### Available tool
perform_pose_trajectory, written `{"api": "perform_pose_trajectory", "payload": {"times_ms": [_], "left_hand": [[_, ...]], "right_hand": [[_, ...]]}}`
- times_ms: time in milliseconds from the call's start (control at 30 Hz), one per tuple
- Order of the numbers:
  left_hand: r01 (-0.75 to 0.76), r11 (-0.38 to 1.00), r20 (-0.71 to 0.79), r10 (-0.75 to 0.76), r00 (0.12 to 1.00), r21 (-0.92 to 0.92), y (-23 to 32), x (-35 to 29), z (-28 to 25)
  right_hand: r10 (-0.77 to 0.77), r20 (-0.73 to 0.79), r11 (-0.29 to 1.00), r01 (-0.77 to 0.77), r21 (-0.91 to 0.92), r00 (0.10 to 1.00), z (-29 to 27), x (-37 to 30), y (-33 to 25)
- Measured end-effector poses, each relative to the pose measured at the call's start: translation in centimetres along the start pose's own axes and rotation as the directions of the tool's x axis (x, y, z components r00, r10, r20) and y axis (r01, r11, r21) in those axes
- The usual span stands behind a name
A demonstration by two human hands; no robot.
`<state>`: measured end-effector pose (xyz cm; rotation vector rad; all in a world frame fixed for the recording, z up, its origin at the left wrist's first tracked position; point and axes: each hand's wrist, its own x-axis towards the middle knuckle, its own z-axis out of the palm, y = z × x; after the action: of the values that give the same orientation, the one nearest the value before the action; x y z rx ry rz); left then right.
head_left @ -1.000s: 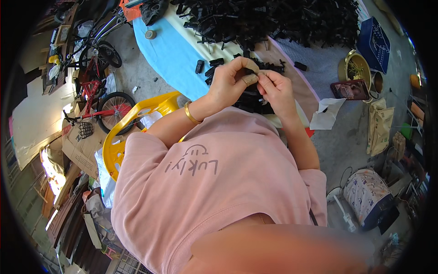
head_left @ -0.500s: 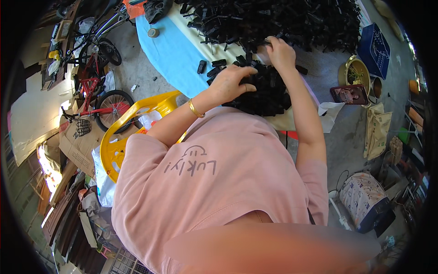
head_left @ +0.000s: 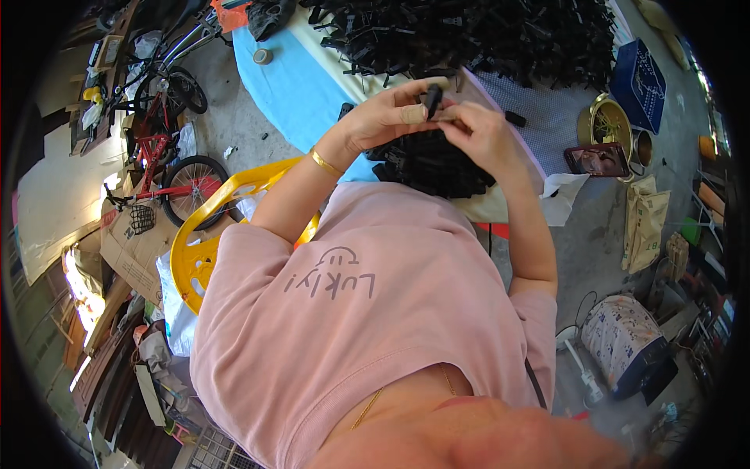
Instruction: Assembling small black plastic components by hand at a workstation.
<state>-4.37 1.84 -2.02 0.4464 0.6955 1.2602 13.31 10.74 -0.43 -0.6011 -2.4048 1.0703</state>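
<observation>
My left hand (head_left: 391, 117), with a tan strip wrapped round its thumb, pinches a small black plastic piece (head_left: 433, 100) between thumb and fingers. Close beside it, my right hand (head_left: 483, 134) has its thumb and fingertips pressed together; what is in them is hidden. Both hands are over a smaller heap of black plastic pieces (head_left: 437, 166) at the table's near edge. Beyond them a large pile of similar black pieces (head_left: 484, 35) covers the far part of the table.
The table carries a light blue cover (head_left: 293, 86) with a roll of tape (head_left: 263, 56). To the right are a phone (head_left: 596, 161), a gold-coloured pot (head_left: 594, 129) and a blue box (head_left: 639, 86). A yellow chair (head_left: 191, 258) and a red bicycle (head_left: 168, 148) stand at left.
My right hand has drawn back from the edge of the large pile toward my left hand. My left hand has lifted off the small heap and now holds a black plastic piece.
</observation>
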Motion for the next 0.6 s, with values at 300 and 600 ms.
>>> {"api": "perform_pose_trajectory", "payload": {"times_ms": [300, 600], "left_hand": [[-0.080, 0.981, -0.105, 0.100, 0.989, 0.179, 0.1, -0.8, 2.1], [-0.159, 0.760, -0.100, 0.282, 0.954, 0.631, -0.5, -2.0, 4.5]], "right_hand": [[0.173, -0.199, 0.959, -0.120, 0.256, 0.965, 0.6, -2.8, -1.5], [0.409, 0.052, 0.755, -0.370, 0.541, 0.911, 0.5, -2.2, -3.8]]}}
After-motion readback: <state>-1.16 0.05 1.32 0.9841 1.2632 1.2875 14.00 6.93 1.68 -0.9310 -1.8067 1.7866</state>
